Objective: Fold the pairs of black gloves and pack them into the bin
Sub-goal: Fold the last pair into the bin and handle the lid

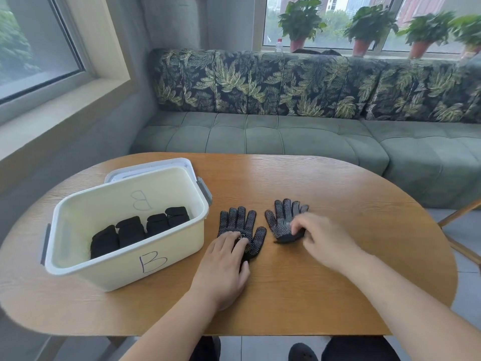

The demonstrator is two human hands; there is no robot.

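A long sofa (260,136) with grey-green tufted seat cushions and a dark leaf-print back runs along the far wall, turning the corner under a large window (33,43) on the left. On the sill behind it stand four potted plants (299,24) in terracotta pots and a small clear bottle (279,45); city buildings show through the glass.

In front is an oval wood-grain table (338,282). On its left side sits a cream plastic bin (125,267) with grey latches, its white lid (145,168) lying behind it. A handwritten "B" is on the near outer wall, and another shows reversed through the far wall. Four folded black glove bundles (130,230) lie in a row inside.

Just right of the bin, two black gloves with white grip dots lie side by side, fingers pointing away. The left hand (223,267) rests flat, fingers straight, on the left glove (242,220). The right hand (325,238), blurred, pinches the raised cuff of the right glove (283,214) with curled fingers.
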